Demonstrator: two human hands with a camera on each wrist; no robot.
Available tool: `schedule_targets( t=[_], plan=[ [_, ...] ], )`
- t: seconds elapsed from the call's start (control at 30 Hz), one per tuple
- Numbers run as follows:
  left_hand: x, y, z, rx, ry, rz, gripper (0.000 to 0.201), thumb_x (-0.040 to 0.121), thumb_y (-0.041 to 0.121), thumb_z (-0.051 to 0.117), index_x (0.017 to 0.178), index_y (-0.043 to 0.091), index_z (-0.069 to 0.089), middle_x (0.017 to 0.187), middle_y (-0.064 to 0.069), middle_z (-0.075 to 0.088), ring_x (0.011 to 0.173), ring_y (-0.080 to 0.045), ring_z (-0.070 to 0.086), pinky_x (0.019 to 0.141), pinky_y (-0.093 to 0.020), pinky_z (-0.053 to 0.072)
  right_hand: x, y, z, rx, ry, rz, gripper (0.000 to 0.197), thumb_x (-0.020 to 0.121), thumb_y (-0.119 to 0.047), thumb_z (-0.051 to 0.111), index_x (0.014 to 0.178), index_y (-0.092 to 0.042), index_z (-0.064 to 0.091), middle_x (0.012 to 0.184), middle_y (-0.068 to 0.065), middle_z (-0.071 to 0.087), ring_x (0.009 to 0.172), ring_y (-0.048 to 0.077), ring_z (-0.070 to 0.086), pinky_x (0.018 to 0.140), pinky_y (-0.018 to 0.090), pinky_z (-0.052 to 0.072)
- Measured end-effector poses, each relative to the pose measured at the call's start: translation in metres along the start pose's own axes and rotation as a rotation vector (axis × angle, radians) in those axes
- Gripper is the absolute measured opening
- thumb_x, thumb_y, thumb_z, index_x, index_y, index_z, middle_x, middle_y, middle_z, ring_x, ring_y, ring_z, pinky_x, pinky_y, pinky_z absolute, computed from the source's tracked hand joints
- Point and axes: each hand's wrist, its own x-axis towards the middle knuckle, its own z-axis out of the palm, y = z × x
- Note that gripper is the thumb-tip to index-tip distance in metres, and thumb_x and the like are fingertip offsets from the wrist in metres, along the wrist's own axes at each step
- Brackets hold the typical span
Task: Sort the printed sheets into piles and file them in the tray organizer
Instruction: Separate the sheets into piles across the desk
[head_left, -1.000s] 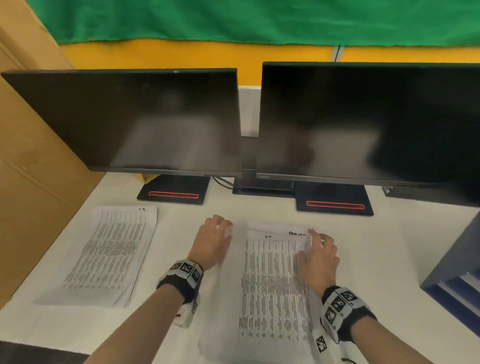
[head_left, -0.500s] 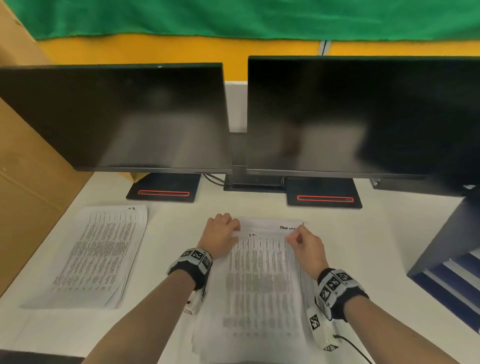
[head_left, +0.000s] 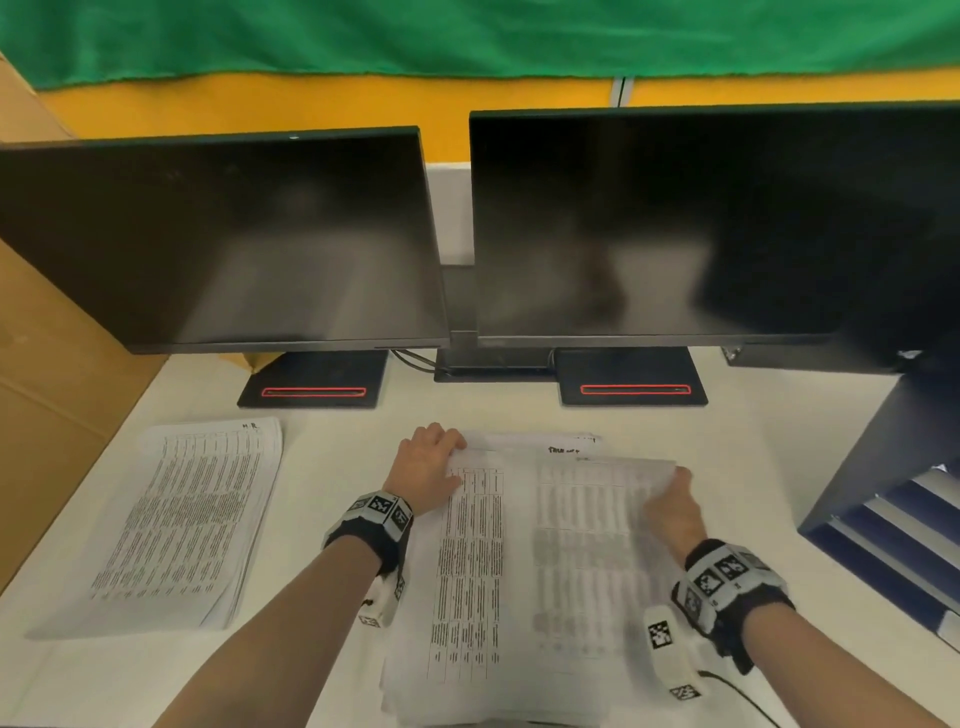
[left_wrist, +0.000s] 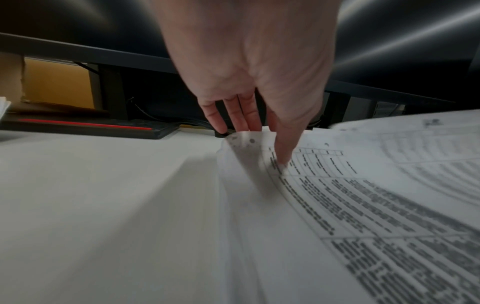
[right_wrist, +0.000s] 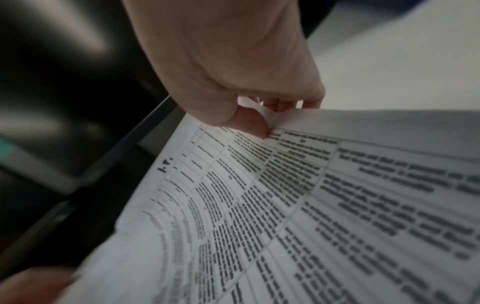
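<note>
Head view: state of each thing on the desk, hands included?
Left hand: pinching the stack's far left corner.
Right hand: pinching the top sheet's far right corner.
Top sheet: lifted, shifted right off the stack.
Stack: flat on the desk.
Left pile: flat, untouched.
Monitors: both dark.
Tray organizer: at right edge, contents unclear.

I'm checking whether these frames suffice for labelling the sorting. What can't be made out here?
- Text on the lifted sheet: motion-blurred in all views.
- Tray organizer: cut off by the head view's right edge; its contents are unclear.
- Left hand fingertips: hidden behind the stack's curled corner in the left wrist view.
- Right hand fingers: hidden behind the sheet in the right wrist view.
</note>
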Motion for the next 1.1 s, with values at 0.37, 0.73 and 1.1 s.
schedule_targets(
  t=[0.37, 0.73, 1.1],
  plan=[
    [-0.002, -0.004, 0.005, 0.05, 0.044, -0.008, 0.033, 0.081, 0.021, 0.058, 0.113, 0.023, 0.047, 0.11, 0.004, 0.051, 0.099, -0.018, 0.046, 0.083, -0.031, 0.037, 0.025, 0.031, -0.06, -0.317, 0.41, 0.019, 0.08, 0.079, -0.004, 0.065, 0.143, -0.013, 0.018, 0.138, 0.024, 0.039, 0.126, 0.043, 0.04, 0.101, 0.059, 0.038],
    [-0.001, -0.003, -0.001, 0.086, 0.105, 0.151, 0.01, 0.088, 0.017, 0.054, 0.082, 0.011, 0.059, 0.079, -0.005, 0.062, 0.083, -0.026, 0.051, 0.073, -0.035, 0.039, -0.021, 0.028, 0.021, -0.521, 0.069, -0.391, 0.051, 0.097, -0.041, 0.03, 0.146, -0.026, 0.025, 0.158, 0.005, 0.012, 0.145, 0.029, 0.006, 0.113, 0.059, 0.003],
    [-0.015, 0.01, -0.012, -0.138, -0.012, 0.13, 0.018, 0.094, 0.032, 0.049, 0.087, 0.018, 0.057, 0.08, 0.002, 0.066, 0.077, -0.017, 0.055, 0.07, -0.03, 0.043, -0.029, -0.02, 0.055, -0.446, 0.014, -0.8, 0.007, 0.086, -0.023, 0.06, 0.081, -0.027, 0.06, 0.092, -0.011, 0.051, 0.094, 0.012, 0.044, 0.089, 0.032, 0.023]
  ],
)
